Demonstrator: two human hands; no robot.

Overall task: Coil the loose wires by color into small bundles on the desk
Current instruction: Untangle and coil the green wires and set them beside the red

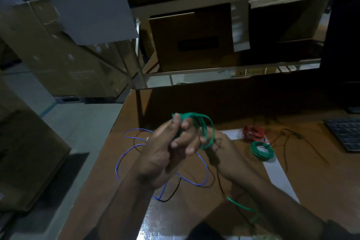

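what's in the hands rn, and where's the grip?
Both hands hold the green wire, half coiled. Left hand pinches the gathered loops at the coil's top; right hand holds the coil's lower right side, exact finger placement hidden.

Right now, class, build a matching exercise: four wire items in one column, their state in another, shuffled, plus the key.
Column one:
1. red wire
2. blue wire
3. green coil in the hands
4. green bundle

Column two:
A. lying loose in wide loops on the desk
B. finished coil next to the red one
C. being wound, tail trailing toward the person
D. coiled, farthest back on the desk

Pairs: 1-D, 2-A, 3-C, 4-B
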